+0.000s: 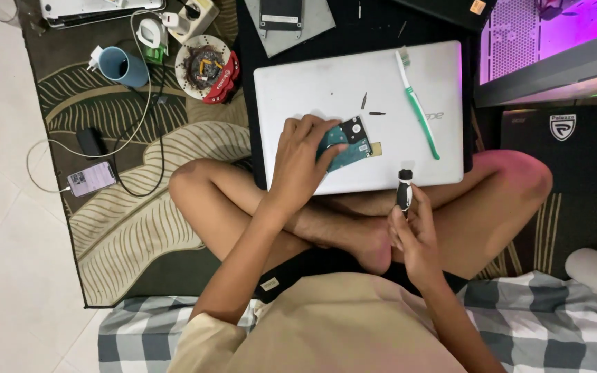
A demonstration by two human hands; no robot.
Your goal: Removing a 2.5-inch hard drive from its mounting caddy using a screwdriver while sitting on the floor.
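My left hand [300, 160] rests on a small hard drive [351, 140] with a teal circuit board, gripping it on top of a closed silver laptop [298, 83]. My right hand [414, 235] is over my crossed legs and holds a black-and-white screwdriver [404, 188] upright, just off the laptop's near edge. A green-and-white toothbrush [419, 107] lies on the lid to the right of the drive. Two small dark screws or bits [367, 105] lie on the lid above the drive.
A leaf-patterned rug [126, 228] carries a blue mug [121, 66], an ashtray plate [202, 65], a phone [91, 178] on a white cable and a power strip [191, 17]. A drive caddy [288, 24] lies behind the laptop. A second black laptop [568, 148] sits right.
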